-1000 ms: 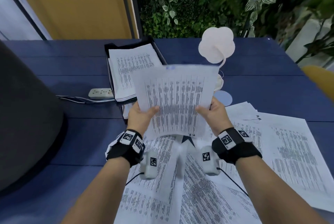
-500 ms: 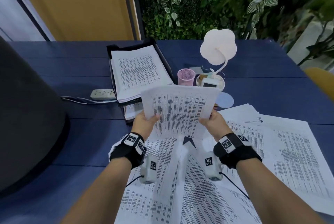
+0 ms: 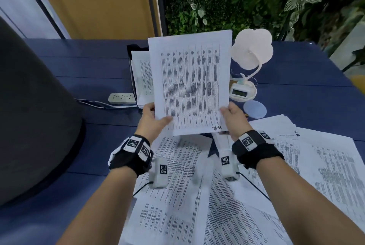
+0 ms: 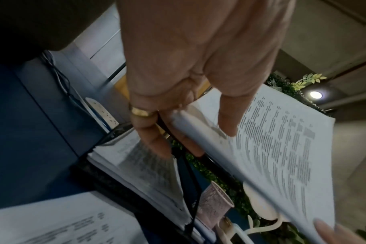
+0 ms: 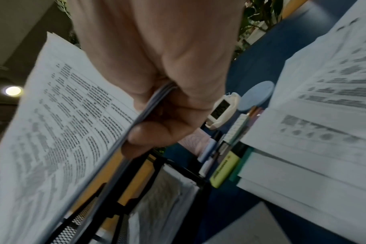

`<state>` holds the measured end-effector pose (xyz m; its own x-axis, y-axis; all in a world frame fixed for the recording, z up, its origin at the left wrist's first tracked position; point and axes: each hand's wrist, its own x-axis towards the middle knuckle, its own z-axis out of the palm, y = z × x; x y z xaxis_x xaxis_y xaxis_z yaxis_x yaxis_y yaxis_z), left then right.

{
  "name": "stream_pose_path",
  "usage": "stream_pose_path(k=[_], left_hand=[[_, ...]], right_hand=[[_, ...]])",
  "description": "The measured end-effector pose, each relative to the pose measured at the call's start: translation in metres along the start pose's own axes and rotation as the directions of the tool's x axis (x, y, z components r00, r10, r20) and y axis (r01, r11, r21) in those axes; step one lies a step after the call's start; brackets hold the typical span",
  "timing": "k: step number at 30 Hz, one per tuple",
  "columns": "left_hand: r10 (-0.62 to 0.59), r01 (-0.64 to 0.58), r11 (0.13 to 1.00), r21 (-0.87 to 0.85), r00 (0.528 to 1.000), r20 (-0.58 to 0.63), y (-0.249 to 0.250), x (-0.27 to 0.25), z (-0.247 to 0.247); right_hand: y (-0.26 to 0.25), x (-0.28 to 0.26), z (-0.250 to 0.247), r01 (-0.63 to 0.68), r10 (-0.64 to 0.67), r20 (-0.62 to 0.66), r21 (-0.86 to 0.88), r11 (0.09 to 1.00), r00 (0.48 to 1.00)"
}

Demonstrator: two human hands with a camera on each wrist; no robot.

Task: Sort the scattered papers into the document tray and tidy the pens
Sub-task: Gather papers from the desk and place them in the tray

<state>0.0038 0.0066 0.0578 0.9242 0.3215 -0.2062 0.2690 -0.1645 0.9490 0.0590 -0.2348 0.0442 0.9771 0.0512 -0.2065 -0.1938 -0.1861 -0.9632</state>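
Note:
Both hands hold up a thin stack of printed sheets (image 3: 190, 84), upright above the blue table (image 3: 83, 66). My left hand (image 3: 153, 119) pinches its lower left edge, thumb on the front; my right hand (image 3: 233, 115) pinches the lower right edge (image 5: 155, 105). Behind the sheets stands the black document tray (image 3: 131, 53), with papers (image 3: 142, 78) in it (image 4: 148, 166). More printed papers (image 3: 197, 195) lie scattered in front of me. A pink mesh pen cup (image 4: 216, 204) stands by the tray. Highlighters and pens (image 5: 226, 166) lie beside a paper pile.
A white flower-shaped desk lamp (image 3: 251, 51) with a small display in its base (image 3: 240, 92) stands right of the tray, a pale blue round coaster (image 3: 254, 109) beside it. A white power strip (image 3: 122, 97) with cables lies left. A dark grey chair back (image 3: 33, 110) fills the left.
Both hands have raised the stack from a low, forward-tilted position to upright and higher, so it now hides most of the tray and the pen cup.

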Motion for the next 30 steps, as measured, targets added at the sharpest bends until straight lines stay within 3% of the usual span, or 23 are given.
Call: stream_pose_path(k=[3, 7, 10, 16, 19, 25, 30], left_hand=[[-0.028, 0.029, 0.998, -0.061, 0.999, 0.023, -0.003, -0.001, -0.01], [0.086, -0.087, 0.996, -0.006, 0.987, -0.136, 0.011, 0.015, -0.022], [0.147, -0.135, 0.988, 0.073, 0.972, -0.186, 0.019, 0.032, -0.032], [0.189, -0.121, 0.954, 0.276, 0.954, -0.232, 0.027, 0.066, -0.041], [0.222, -0.101, 0.862, 0.496, 0.956, -0.19, 0.023, 0.077, -0.043], [0.292, -0.048, 0.548, 0.835, 0.947, -0.137, 0.008, 0.074, -0.043], [0.301, -0.035, 0.457, 0.889, 0.946, -0.117, 0.003, 0.073, -0.039]], right_hand=[[-0.024, 0.016, 0.012, 0.006, -0.007, 0.02, 0.049, 0.999, 1.0], [-0.053, 0.036, 0.031, -0.027, 0.022, 0.103, 0.039, 0.999, 0.994], [-0.069, 0.051, 0.044, -0.062, 0.053, 0.214, 0.035, 0.997, 0.975], [-0.072, 0.092, 0.069, 0.105, -0.108, -0.008, -0.17, 0.98, 0.994], [-0.069, 0.104, 0.078, 0.119, -0.128, -0.018, -0.255, 0.96, 0.992], [-0.053, 0.115, 0.078, 0.131, -0.203, -0.094, -0.495, 0.859, 0.975], [-0.05, 0.111, 0.079, 0.172, -0.248, 0.028, -0.794, 0.582, 0.968]])
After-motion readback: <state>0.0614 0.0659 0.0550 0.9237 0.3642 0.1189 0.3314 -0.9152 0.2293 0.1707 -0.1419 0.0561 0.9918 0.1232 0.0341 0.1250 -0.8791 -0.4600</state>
